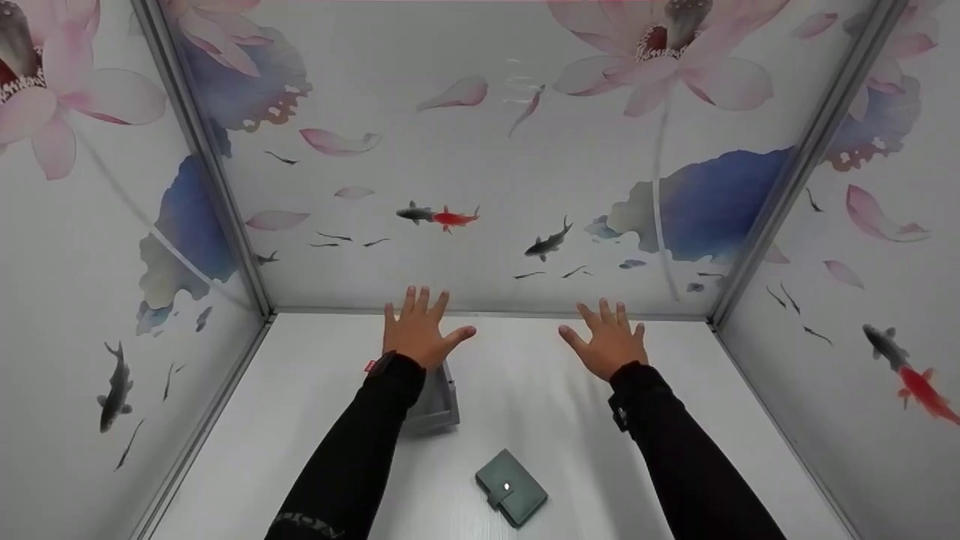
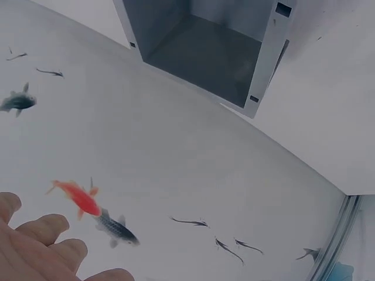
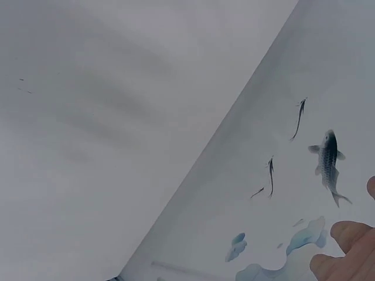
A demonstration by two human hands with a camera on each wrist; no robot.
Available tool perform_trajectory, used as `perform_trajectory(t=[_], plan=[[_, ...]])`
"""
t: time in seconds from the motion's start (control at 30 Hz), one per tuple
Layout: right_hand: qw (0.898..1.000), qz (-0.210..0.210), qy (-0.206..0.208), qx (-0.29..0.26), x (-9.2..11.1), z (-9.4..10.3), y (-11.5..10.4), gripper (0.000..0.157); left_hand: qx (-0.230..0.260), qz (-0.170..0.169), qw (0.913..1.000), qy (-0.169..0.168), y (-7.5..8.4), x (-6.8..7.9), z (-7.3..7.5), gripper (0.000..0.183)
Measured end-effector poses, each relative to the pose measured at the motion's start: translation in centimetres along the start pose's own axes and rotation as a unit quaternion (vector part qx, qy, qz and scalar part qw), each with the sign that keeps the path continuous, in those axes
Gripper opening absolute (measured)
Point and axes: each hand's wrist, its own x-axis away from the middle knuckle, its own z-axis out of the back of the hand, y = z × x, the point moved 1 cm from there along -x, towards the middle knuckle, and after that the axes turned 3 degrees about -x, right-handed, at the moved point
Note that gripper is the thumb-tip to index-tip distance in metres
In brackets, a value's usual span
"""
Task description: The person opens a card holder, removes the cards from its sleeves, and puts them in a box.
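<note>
My left hand (image 1: 418,330) is held out with fingers straight and spread, over the far part of the white table. Below its wrist and forearm stands a grey open box (image 1: 433,424), partly hidden by the sleeve. The left wrist view looks into this box (image 2: 266,64), and its inside shows nothing lying there. To the right, my right hand (image 1: 609,341) reaches out level with the left, fingers spread, thumb toward the middle, holding nothing. A green wallet (image 1: 511,487) with a snap strap lies closed on the table, between the forearms and nearer to me.
White panels printed with lotus flowers and fish enclose the table (image 1: 525,390) at the back, left and right. Grey metal posts (image 1: 802,172) stand at the back corners. A small red tag (image 1: 370,366) shows beside the left wrist.
</note>
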Motion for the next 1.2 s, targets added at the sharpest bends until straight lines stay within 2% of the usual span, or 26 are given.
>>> perform_trajectory(t=[0.27,0.6,0.83,0.93,1.07,1.2], plan=[[1.000,0.012,0.005,0.000,1.1,-1.6,-0.1,0.088,0.041,-0.046,0.9981,0.002,1.3,1.4,-1.3,0.094],[1.000,0.018,-0.009,-0.008,3.6,-4.8,0.4,0.085,0.073,-0.084,0.9933,-0.033,2.5,3.6,-4.6,0.092],[0.999,0.038,-0.014,0.009,5.3,-6.9,-0.4,0.084,0.113,-0.098,0.9858,-0.076,3.2,5.7,-7.0,0.085],[0.998,0.055,-0.010,0.015,6.1,-7.9,-0.9,0.081,0.086,-0.114,0.9867,-0.078,3.6,6.5,-8.0,0.068],[0.997,0.071,-0.013,0.027,7.2,-9.2,-1.2,0.079,0.026,-0.155,0.9860,-0.057,4.2,7.5,-9.4,0.042],[0.996,0.081,-0.024,0.023,8.3,-10.2,-1.5,0.076,0.012,-0.190,0.9808,-0.043,4.7,8.5,-10.5,0.030]])
